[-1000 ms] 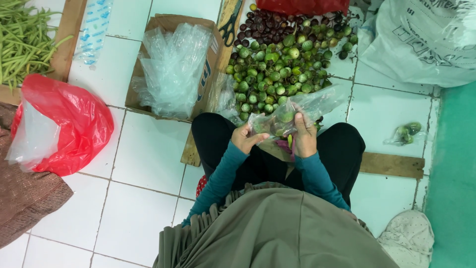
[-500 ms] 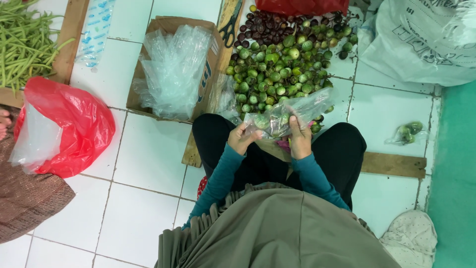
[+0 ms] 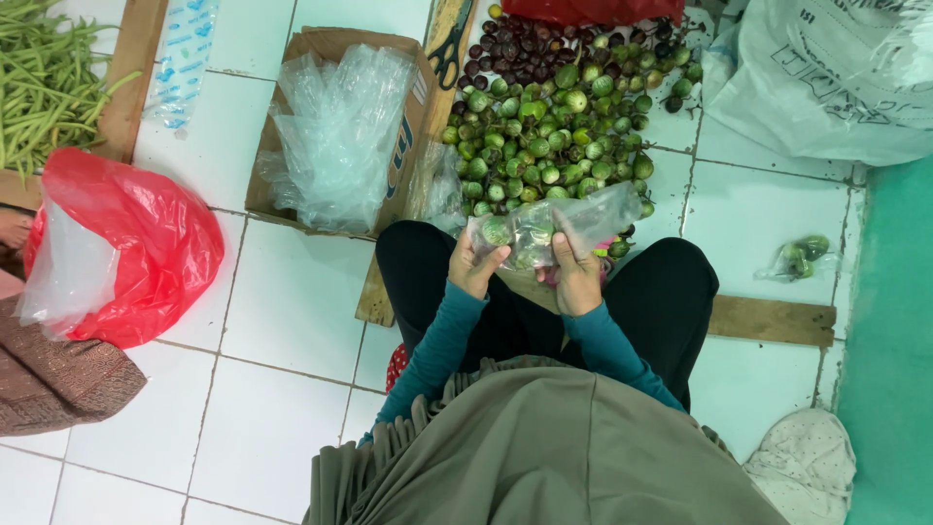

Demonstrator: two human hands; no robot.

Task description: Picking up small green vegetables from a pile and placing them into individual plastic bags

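Head view, centre of the frame: the left hand (image 3: 473, 264) and right hand (image 3: 577, 277) both pinch closed on a clear plastic bag (image 3: 554, 224) of small green eggplants, held just above the lap. The fingertips hide behind the bag. Above it, the eggplant pile (image 3: 554, 136) runs under a red bag (image 3: 593, 10) cut off at the top edge.

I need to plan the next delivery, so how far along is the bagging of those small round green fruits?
Done: one small filled clear bag of green fruits lies on the white tiled floor. In hand: the left hand and right hand hold a clear plastic bag partly filled with green fruits. Left: a large pile of loose green and dark purple round fruits, with the cardboard box of empty clear bags beside it.
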